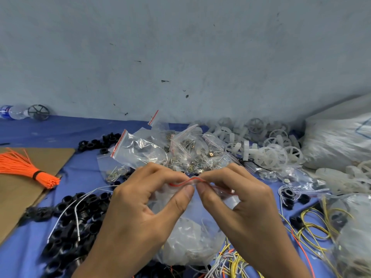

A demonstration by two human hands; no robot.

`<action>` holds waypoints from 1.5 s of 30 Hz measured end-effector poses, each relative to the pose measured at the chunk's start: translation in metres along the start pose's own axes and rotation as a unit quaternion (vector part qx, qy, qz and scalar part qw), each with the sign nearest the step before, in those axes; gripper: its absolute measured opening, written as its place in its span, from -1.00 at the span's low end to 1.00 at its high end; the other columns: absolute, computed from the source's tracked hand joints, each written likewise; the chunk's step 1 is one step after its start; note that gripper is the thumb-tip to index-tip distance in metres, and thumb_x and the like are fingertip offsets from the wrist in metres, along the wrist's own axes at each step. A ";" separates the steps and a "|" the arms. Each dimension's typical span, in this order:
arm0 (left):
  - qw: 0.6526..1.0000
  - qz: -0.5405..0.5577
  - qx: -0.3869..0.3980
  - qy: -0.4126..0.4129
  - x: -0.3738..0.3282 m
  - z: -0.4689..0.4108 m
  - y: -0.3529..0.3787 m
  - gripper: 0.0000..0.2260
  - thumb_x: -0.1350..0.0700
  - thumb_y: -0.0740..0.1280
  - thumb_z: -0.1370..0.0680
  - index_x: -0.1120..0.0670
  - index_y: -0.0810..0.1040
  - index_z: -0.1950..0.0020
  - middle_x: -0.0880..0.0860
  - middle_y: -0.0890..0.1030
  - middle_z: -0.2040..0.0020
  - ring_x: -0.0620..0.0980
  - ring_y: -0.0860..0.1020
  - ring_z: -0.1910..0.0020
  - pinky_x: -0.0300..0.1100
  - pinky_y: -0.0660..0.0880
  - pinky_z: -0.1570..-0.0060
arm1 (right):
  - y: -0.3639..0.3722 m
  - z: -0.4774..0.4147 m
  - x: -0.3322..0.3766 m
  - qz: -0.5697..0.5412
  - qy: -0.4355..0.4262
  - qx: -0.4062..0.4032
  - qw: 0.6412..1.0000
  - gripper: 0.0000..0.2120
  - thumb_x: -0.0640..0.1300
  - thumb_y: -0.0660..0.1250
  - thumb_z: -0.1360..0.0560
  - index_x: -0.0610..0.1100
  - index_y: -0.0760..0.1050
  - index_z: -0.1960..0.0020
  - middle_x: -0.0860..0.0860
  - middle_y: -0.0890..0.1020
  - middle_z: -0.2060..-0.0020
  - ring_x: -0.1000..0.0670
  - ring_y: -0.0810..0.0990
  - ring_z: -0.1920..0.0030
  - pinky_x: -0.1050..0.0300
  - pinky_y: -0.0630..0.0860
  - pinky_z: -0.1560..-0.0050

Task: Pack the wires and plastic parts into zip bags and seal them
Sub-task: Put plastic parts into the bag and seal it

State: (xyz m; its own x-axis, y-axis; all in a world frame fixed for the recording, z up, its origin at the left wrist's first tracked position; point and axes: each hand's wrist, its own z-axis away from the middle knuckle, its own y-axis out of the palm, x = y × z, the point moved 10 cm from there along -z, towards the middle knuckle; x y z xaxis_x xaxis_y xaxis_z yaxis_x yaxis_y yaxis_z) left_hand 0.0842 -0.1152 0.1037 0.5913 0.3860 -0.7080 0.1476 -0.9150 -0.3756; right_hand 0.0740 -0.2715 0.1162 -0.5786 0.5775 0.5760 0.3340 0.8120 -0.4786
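Hands L [148, 199] & R [239, 197] pinching zip bag [192, 241] top edge

In the lower middle of the frame the left hand [140, 207] and right hand [241, 203] meet on the top edge of a zip bag [190, 237] that extends below them, with a pile of filled bags [160, 151] just behind on the desk [50, 131]. At the left a bundle of ties [24, 167] lies on cardboard [20, 197], a heap of rings [76, 227] spreads toward the lower left, and a bottle [12, 112] lies beside a lone wheel [38, 112] against the wall [180, 47]. At the right a heap of wheels [271, 149] lies behind, a sack [337, 137] at the frame's edge, and loose wires [313, 223] at the lower right.
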 end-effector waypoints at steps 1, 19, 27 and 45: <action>1.000 -0.002 -0.003 0.004 -0.001 0.000 0.000 -0.85 -0.16 0.38 -0.49 -0.15 0.67 0.05 -0.08 0.64 0.05 0.00 0.62 0.02 -0.19 0.50 0.13 | 0.000 0.000 0.001 0.004 -0.002 -0.002 1.000 -0.92 0.05 0.34 -0.48 0.11 0.61 0.09 0.15 0.50 0.28 0.04 0.54 0.21 0.24 0.41 0.23; 1.000 0.005 -0.017 -0.001 -0.001 0.002 -0.002 -0.95 -0.07 0.42 -0.45 -0.14 0.65 0.13 -0.10 0.64 0.11 -0.02 0.63 0.11 -0.25 0.52 0.20 | -0.001 0.000 0.010 0.027 -0.013 -0.013 0.999 -0.89 0.00 0.35 -0.44 0.00 0.61 0.19 0.13 0.53 0.29 0.05 0.54 0.21 0.21 0.42 0.24; 0.999 -0.035 -0.026 0.005 0.001 -0.001 -0.011 -0.95 -0.08 0.43 -0.43 -0.15 0.64 0.14 -0.13 0.64 0.11 -0.08 0.64 0.10 -0.38 0.49 0.23 | -0.008 -0.001 0.007 0.027 -0.006 -0.020 0.999 -0.97 -0.13 0.43 -0.40 -0.04 0.63 0.22 0.12 0.55 0.30 0.03 0.55 0.23 0.09 0.46 0.20; 0.991 -0.106 -0.083 0.027 0.007 -0.005 -0.040 -0.97 -0.07 0.38 -0.42 -0.18 0.56 0.16 -0.20 0.58 0.16 -0.26 0.48 0.25 -0.51 0.33 0.23 | -0.021 -0.003 -0.005 0.042 0.008 -0.036 0.998 -0.95 -0.16 0.43 -0.40 -0.04 0.61 0.22 0.14 0.55 0.30 0.04 0.55 0.21 0.32 0.38 0.15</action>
State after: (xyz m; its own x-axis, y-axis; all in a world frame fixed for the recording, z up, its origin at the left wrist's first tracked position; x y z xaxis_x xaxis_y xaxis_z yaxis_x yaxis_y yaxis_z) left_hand 0.0859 -0.0766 0.1168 0.5744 0.5681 -0.5894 0.3985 -0.8230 -0.4049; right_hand 0.0719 -0.2909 0.1251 -0.5348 0.6441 0.5469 0.4334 0.7647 -0.4768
